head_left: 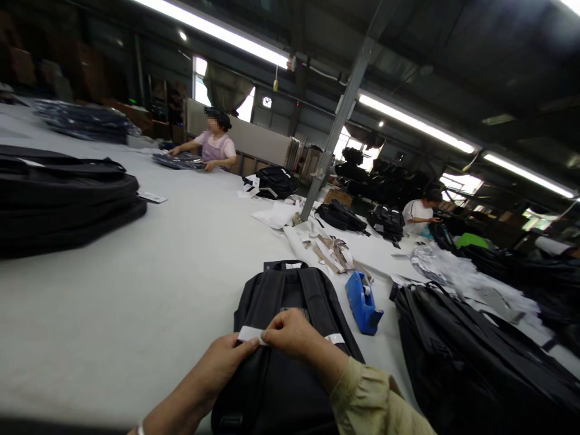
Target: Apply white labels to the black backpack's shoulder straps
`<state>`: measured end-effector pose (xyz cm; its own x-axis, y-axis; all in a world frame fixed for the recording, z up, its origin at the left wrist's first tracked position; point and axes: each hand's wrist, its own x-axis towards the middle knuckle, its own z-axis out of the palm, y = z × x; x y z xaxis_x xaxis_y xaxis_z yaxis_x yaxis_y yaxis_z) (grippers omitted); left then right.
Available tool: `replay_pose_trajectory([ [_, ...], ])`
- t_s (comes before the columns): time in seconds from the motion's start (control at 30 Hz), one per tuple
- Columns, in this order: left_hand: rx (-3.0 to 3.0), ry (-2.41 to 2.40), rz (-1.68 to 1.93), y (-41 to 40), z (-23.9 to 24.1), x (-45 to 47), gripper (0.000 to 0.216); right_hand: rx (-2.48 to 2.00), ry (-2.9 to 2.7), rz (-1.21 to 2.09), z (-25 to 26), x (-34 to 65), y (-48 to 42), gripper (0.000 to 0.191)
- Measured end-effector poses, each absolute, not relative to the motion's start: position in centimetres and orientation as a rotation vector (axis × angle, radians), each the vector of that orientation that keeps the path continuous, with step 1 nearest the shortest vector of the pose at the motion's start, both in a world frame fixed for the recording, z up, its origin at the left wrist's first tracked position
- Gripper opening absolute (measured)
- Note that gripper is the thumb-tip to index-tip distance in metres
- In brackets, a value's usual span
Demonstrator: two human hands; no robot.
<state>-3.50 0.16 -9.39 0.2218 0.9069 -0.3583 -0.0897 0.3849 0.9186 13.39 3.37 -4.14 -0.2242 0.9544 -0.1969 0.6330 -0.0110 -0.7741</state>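
A black backpack (290, 386) lies on the white table in front of me, its shoulder straps facing up and its top handle pointing away. Around its left strap runs a white paper band (249, 334). My left hand (226, 356) pinches the band's lower edge between thumb and fingers. With thumb and index finger together, my right hand (290, 332) grips the band's right end, close to my left thumb. A second white band (335, 339) circles the right strap. Just right of the backpack stands a blue tape dispenser (363, 302).
Stacked black backpacks sit at left (63, 199) and at right (480, 362). Paper scraps (333, 251) lie beyond the dispenser, near a metal post (338, 133). One person (217, 145) handles a plastic-wrapped item across the table; another person (417, 214) works farther right.
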Motion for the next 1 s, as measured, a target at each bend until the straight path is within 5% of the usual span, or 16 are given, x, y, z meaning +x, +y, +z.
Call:
replay_pose_trajectory([
  [0.3,0.950,1.090,0.892,-0.2,-9.3,-3.1,0.038,-1.783,-1.903,0.976,-5.1,13.6,3.5,0.015],
  [0.7,0.933,1.081,0.896,-0.3,-9.3,-3.3,0.036,-1.844,-1.775,1.268,-7.9,15.0,4.4,0.047],
  [0.87,0.719,0.900,0.818,0.1,-9.1,-4.1,0.041,-1.385,-1.357,1.717,-9.0,15.5,2.8,0.035],
  [1.0,0.600,0.795,0.787,0.1,-8.9,-4.6,0.036,-1.403,-1.362,1.629,-9.6,15.6,2.5,0.022],
])
